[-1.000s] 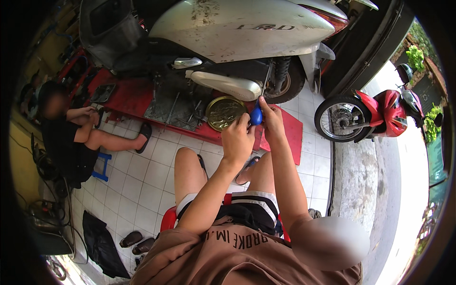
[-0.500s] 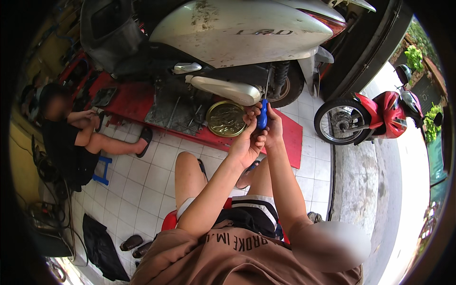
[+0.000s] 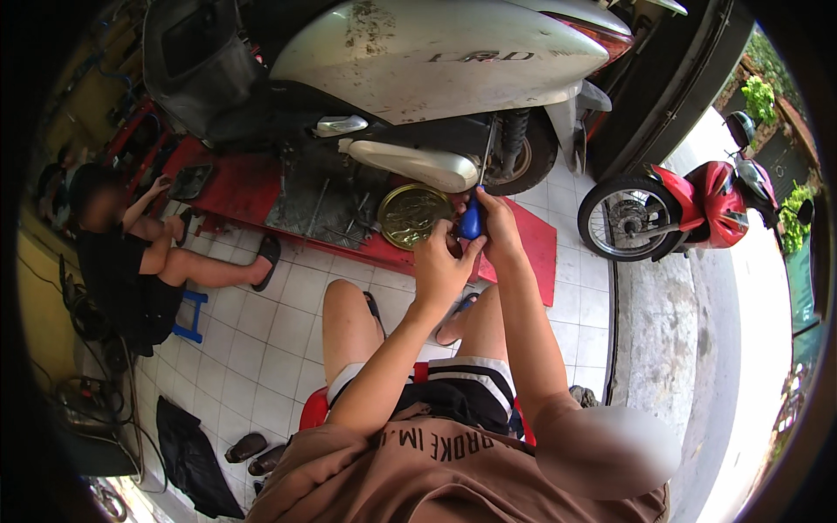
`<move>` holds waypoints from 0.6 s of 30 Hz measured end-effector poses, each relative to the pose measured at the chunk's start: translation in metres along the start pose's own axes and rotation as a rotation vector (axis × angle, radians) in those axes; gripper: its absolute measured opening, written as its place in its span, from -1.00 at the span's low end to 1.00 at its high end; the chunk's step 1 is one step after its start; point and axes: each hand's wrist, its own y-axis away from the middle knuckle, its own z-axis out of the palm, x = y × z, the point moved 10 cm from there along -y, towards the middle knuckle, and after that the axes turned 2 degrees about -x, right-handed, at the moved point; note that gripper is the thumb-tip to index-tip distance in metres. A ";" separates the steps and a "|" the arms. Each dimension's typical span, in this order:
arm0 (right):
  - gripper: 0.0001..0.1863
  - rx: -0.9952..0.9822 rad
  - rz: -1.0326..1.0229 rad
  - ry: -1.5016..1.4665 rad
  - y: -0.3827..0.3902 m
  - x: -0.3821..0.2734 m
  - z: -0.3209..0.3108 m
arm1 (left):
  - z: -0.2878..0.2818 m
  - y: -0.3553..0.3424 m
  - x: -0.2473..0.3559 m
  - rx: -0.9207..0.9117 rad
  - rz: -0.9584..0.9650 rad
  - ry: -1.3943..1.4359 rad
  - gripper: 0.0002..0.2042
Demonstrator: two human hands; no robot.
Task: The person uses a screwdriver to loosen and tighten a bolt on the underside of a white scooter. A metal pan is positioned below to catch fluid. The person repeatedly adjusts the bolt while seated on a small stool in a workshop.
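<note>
A screwdriver with a blue handle (image 3: 472, 216) is held upright in front of me, its thin shaft reaching toward the rear shock absorber (image 3: 511, 131) of the silver scooter (image 3: 427, 61). My right hand (image 3: 497, 227) is closed on the handle from the right. My left hand (image 3: 445, 257) is curled at the handle's lower end, thumb against it; some fingertips are hidden. Behind my hands a round gold tray (image 3: 401, 199) sits on the red lift platform (image 3: 527, 257), beside metal tools (image 3: 323, 200) on a dark plate.
A seated person (image 3: 113, 235) in black is at the left by a blue stool (image 3: 193, 318). A red motorbike (image 3: 715, 209) stands at the right along the tiled floor's edge. Shoes (image 3: 246, 449) and a black sheet (image 3: 187, 458) lie at lower left, near cables (image 3: 122, 427).
My left hand has rotated on the blue handle, from fingers raised half a second ago to curled with its back upward. The other person has raised a hand toward the platform.
</note>
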 end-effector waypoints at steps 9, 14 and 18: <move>-0.69 -0.469 0.059 -0.693 0.011 0.000 0.034 | 0.075 0.029 -0.042 -0.218 -0.677 1.412 -0.64; -0.67 -0.287 0.093 -0.285 0.010 0.005 0.011 | 0.056 0.031 -0.038 0.023 -0.723 1.242 -0.71; -0.67 0.088 -0.025 0.091 0.003 -0.001 -0.031 | 0.012 0.011 -0.022 0.087 -0.258 0.509 -0.80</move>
